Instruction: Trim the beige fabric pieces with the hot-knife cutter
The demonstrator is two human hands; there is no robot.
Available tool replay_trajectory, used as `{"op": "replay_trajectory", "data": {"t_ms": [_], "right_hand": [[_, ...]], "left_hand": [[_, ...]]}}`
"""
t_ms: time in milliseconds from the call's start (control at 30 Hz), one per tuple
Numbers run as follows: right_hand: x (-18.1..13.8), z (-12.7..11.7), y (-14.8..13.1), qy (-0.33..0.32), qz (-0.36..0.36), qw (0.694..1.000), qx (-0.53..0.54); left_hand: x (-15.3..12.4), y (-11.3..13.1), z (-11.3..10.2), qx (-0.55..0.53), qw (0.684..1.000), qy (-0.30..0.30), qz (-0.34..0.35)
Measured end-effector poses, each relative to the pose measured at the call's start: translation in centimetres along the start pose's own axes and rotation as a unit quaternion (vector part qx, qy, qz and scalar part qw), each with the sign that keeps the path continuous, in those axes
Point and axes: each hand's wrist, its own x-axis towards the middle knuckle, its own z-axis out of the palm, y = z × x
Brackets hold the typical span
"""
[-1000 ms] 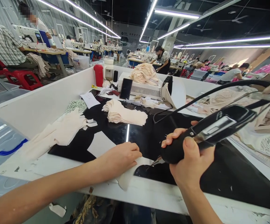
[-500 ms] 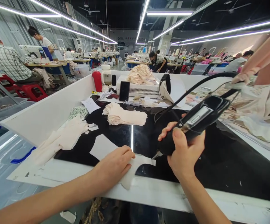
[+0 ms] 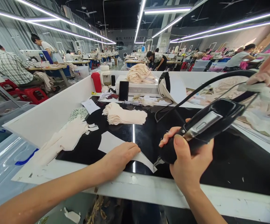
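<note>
My right hand is closed round a black corded cutting tool, its metal tip down at the edge of a pale fabric piece. My left hand lies flat on that piece, fingers stretched out, pressing it onto the black glossy work surface. A stack of cream fabric pieces sits beyond, in the middle of the surface. More cut cream pieces lie in a loose heap to the left.
A white box unit topped with folded fabric stands at the back, with a phone, a red bottle and a headband-like item nearby. White partition walls edge the bench. Other people work at sewing tables behind.
The lower part of the fabric that hung over the front edge is gone; the piece now lies wholly on the black surface. My left hand shifted slightly right and up. The tool stays by the fabric's right edge.
</note>
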Motion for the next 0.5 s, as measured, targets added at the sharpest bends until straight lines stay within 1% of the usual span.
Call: {"op": "replay_trajectory", "data": {"t_ms": [133,500], "right_hand": [[-0.2,0.2,-0.2,0.009,0.007,1.000,0.000],[-0.6,0.3,-0.3,0.007,-0.002,1.000,0.010]], "left_hand": [[0.2,-0.1,-0.1,0.008,1.000,-0.011,-0.001],[0.0,-1.4,-0.2,0.010,0.999,-0.013,0.038]]}}
